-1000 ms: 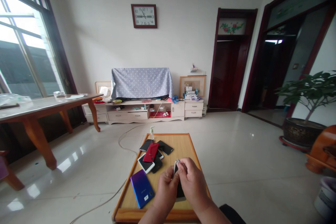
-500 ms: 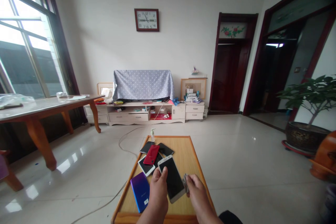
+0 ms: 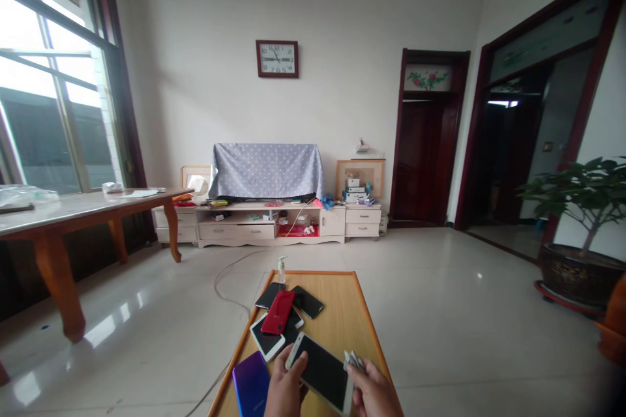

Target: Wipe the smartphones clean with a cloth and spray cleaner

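My left hand (image 3: 287, 383) grips the left end of a white-framed smartphone (image 3: 323, 370), thumb on its dark screen. The phone is tilted above the wooden table (image 3: 337, 300). My right hand (image 3: 374, 388) pinches a crumpled grey-white cloth (image 3: 353, 359) at the phone's right end. A blue-purple phone (image 3: 252, 383) lies left of my left hand. Beyond the held phone, a red phone (image 3: 278, 311) rests on top of a white phone (image 3: 267, 337) and other dark phones. One black phone (image 3: 309, 301) lies to their right.
A pump bottle (image 3: 281, 270) stands at the table's far edge. A cable (image 3: 215, 374) runs over the floor on the left. Farther off are a long side table (image 3: 98, 208), a low white cabinet (image 3: 237, 232) and a potted plant (image 3: 581, 260).
The held phone has turned more sideways, its right end swinging down and to the right. My right hand with the cloth has shifted slightly right. The camera view has tipped up.
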{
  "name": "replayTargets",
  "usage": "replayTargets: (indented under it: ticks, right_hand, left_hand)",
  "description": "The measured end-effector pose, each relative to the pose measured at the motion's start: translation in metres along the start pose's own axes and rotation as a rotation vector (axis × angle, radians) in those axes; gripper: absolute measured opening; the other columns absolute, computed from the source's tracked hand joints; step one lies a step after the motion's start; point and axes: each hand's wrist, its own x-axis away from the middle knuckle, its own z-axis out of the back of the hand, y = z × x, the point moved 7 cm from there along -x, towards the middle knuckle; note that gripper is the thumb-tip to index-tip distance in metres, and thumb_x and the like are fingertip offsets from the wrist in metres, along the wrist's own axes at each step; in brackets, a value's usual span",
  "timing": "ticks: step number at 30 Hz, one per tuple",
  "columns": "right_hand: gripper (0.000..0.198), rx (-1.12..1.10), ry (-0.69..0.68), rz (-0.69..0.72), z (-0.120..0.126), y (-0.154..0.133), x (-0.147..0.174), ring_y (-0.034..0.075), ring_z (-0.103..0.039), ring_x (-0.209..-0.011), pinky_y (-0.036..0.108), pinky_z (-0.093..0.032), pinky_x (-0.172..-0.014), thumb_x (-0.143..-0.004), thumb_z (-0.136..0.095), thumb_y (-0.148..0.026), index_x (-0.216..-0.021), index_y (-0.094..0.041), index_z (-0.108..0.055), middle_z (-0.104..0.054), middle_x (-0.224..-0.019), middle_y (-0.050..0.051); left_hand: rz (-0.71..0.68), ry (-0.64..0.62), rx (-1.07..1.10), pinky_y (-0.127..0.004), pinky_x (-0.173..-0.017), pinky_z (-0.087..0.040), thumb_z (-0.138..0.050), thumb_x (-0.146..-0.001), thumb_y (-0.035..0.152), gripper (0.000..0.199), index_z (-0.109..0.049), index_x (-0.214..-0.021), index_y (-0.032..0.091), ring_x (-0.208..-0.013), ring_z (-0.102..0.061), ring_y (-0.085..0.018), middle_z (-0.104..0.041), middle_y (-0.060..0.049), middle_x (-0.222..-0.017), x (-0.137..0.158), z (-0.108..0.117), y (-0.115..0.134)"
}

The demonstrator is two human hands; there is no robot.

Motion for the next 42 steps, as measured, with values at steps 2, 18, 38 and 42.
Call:
replayTargets:
  ticks: [2,18,38,42]
  right_hand:
    - [0.051,-0.051,-0.028,0.025,0.006,-0.012,-0.009,0.014,-0.058,-0.055,0.024,-0.042,-0.051,-0.055,-0.084,-0.059,-0.084,-0.021,-0.066,-0.061,-0.062,-0.003]
    - [0.043,0.102,-0.23,-0.067,0.028,-0.026,-0.063,0.02,-0.067,-0.077,0.025,-0.042,-0.063,-0.069,-0.077,-0.05,-0.099,-0.022,-0.067,-0.071,-0.083,0.001]
    - [0.033,0.337,-0.184,0.075,0.011,-0.039,-0.09,0.017,-0.058,-0.068,0.028,-0.043,-0.066,-0.066,-0.072,-0.048,-0.08,-0.019,-0.065,-0.064,-0.071,-0.002]
    - [0.027,0.399,-0.101,0.171,0.011,-0.047,-0.095,0.017,-0.056,-0.067,0.028,-0.042,-0.065,-0.068,-0.07,-0.048,-0.073,-0.022,-0.063,-0.061,-0.066,-0.004]
  left_hand:
    - [0.091,-0.163,-0.139,-0.027,-0.07,-0.047,-0.083,-0.059,0.05,0.079,-0.05,-0.128,0.03,-0.09,-0.067,-0.02,-0.069,-0.002,-0.103,-0.008,-0.002,-0.008]
    - [-0.255,-0.363,-1.007,-0.036,-0.099,-0.048,-0.086,-0.053,0.046,0.105,-0.043,-0.144,0.016,-0.119,-0.055,-0.03,-0.042,-0.02,-0.15,-0.032,-0.007,-0.005]
    - [-0.364,-0.325,-1.621,-0.042,-0.099,-0.042,-0.081,-0.046,0.063,0.075,-0.068,-0.109,0.024,-0.112,-0.057,-0.033,-0.06,-0.009,-0.121,-0.028,-0.03,-0.003]
    - [-0.347,-0.193,-1.721,-0.048,-0.099,-0.038,-0.076,-0.051,0.063,0.072,-0.067,-0.108,0.021,-0.114,-0.057,-0.037,-0.061,-0.012,-0.121,-0.027,-0.036,-0.006]
